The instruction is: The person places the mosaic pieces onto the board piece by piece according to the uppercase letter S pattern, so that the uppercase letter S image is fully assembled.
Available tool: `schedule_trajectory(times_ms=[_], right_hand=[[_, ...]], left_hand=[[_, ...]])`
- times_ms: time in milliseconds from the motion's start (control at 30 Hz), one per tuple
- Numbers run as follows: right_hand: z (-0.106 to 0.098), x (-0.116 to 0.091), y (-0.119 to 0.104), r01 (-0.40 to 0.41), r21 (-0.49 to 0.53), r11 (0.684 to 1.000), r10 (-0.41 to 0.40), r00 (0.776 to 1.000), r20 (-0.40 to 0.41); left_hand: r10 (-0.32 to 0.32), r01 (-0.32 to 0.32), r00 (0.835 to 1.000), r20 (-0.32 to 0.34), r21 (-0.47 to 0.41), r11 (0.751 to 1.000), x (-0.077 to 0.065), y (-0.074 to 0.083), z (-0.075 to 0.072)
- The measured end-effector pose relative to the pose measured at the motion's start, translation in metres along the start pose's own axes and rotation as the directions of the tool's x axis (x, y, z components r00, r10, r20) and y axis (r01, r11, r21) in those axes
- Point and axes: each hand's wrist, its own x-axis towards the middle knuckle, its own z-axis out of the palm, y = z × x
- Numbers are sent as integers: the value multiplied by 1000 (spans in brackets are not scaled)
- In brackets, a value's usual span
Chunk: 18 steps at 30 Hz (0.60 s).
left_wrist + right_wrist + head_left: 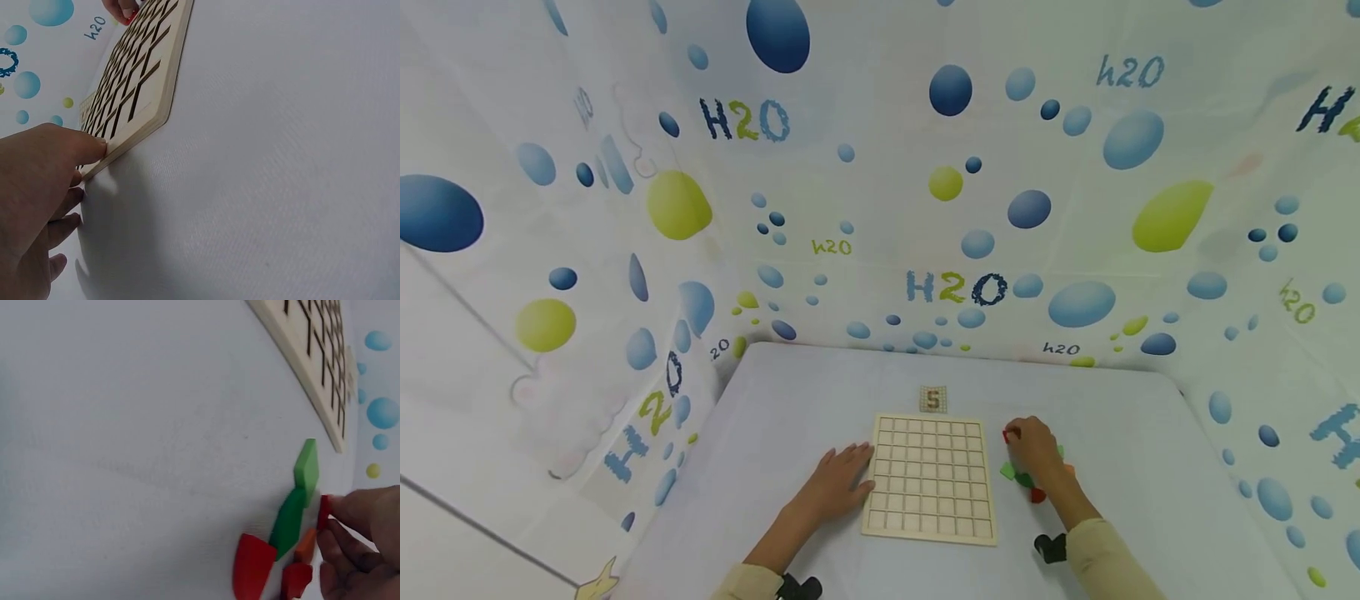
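Observation:
A square wooden grid board [929, 479] lies flat on the table, its cells bare. My left hand [837, 483] rests at the board's left side with straight, spread fingers; in the left wrist view the thumb [90, 147] touches the rim. To the right of the board, my right hand [1033, 446] pinches a small red block [323, 512] between thumb and fingertips. Close under that hand lie a light green block [307, 467], a dark green block [288, 522], an orange block [305, 547] and red blocks [251, 565], partly hidden by the hand in the head view.
Just beyond the board's far edge lies a small gridded tile [933, 399] with a brown S-like figure. The white table [805, 392] meets a curtain [880, 192] printed with drops and "H2O" at the back and sides. Black devices [1050, 547] sit at both wrists.

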Motion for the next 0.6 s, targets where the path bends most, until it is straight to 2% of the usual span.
schedule_trajectory(times_ms=[100,300,600], right_hand=[[-2,-1,2,34,40,999,-36,998,44],[-5,-1,9,-22,53,998,13,988,155],[6,-1,16,43,47,998,-48,991,123]], left_hand=[[-1,1,1000,-9,5,1000,1,0,1],[7,-7,1000,-4,1,1000,0,1,1],[-10,10,1000,-8,0,1000,-1,3,2]])
